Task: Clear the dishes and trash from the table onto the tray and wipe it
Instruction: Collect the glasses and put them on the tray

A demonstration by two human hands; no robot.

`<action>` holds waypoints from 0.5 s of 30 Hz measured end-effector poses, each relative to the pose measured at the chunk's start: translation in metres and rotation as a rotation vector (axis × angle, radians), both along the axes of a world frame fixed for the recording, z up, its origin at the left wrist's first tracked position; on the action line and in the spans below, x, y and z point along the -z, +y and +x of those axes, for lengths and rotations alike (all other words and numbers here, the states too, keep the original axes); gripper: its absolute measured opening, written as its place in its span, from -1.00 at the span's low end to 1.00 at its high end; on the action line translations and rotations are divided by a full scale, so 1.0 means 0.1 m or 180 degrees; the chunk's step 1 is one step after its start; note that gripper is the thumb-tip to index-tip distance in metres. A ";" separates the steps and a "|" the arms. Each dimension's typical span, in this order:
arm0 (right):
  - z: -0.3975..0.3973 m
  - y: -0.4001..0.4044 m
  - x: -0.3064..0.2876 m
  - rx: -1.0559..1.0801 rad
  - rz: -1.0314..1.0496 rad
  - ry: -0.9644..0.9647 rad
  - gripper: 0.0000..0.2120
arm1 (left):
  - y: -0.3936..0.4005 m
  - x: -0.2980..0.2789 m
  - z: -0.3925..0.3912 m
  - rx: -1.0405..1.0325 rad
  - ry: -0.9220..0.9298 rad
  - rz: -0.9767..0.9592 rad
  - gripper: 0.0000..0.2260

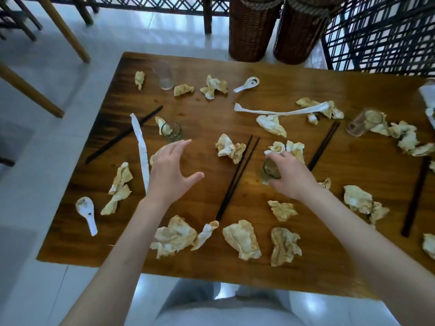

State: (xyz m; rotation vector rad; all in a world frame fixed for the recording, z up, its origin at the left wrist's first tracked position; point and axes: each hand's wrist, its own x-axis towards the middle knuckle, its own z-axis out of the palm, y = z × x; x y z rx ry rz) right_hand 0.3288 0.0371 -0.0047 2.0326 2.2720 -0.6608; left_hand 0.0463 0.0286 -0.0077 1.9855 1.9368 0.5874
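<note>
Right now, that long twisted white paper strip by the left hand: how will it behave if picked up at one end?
The twisted paper strip looks thin and crumpled, so probably floppy and very light. It likely droops from the grip and may brush the black chopsticks that it crosses.

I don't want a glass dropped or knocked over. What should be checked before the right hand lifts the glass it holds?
1. Right hand grips small glass: ok.
2. Left hand free to help: ok, open over the table.
3. Glass free of napkins: cannot tell; crumpled napkin lies right behind it.
4. Chopsticks clear of the glass: ok, apart on its left.
5. Tray to set it on: cannot tell, none in view.
</note>
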 end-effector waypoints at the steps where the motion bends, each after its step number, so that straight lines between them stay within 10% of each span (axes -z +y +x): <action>1: -0.06 0.03 -0.05 0.0013 0.0029 0.0060 -0.38 | 0.06 0.00 -0.05 -0.0027 0.0043 -0.0013 -0.32; 15: -0.79 0.59 -0.32 0.0265 0.0182 0.0301 -0.43 | 1.18 0.22 -0.46 0.0112 0.0816 -0.0751 -0.26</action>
